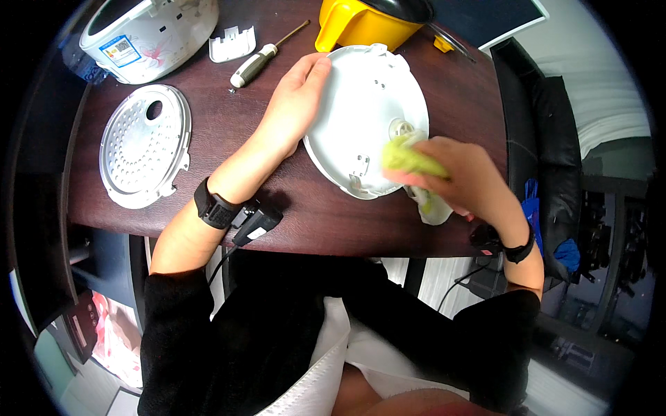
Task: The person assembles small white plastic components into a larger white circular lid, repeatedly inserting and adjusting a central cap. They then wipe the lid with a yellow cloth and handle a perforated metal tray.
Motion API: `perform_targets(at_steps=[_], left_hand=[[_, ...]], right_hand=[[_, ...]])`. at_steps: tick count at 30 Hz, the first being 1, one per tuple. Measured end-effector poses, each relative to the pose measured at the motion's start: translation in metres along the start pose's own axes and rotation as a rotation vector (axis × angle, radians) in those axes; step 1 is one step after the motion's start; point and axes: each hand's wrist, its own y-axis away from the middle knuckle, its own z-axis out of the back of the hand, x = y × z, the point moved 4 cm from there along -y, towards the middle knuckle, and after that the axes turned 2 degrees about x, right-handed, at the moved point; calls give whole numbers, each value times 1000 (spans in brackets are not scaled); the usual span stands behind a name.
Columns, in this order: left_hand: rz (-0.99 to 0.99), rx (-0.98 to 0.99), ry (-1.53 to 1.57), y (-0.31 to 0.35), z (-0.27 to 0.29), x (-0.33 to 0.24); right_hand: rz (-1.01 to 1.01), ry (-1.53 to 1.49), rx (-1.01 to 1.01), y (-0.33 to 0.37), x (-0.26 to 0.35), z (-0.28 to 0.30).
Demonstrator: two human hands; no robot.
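A round white plastic lid shell (pixel 361 111) is tilted up over the table, its hollow inner side facing me. My left hand (pixel 298 97) grips its left edge, thumb near the rim and the other fingers mostly hidden. In my right hand (pixel 461 173) is a crumpled green and white cloth (pixel 416 159), pressed at the shell's lower right beside a small round fitting (pixel 400 128). The right hand is slightly blurred. Left of my left hand lies a perforated metal inner lid plate (pixel 139 145) with one larger round hole.
A white rice cooker body (pixel 156 41) stands at the far left. Near it are a small white plastic piece (pixel 232 44) and a screwdriver (pixel 257 64). A yellow container (pixel 361 26) sits at the back. Both wrists wear black bands with cabled devices. A black sofa (pixel 555 132) is to the right.
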Motion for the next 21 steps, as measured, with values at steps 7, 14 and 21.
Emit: perform_targets(at_steps=[7, 14, 21], left_hand=[[-37, 54, -92, 7, -3, -13], [-98, 43, -137, 6, -2, -10], [-147, 20, -146, 7, -2, -12]], right_hand=[[153, 136, 162, -14, -4, -31], [117, 152, 142, -11, -5, -39], [202, -237, 139, -18, 25, -41]])
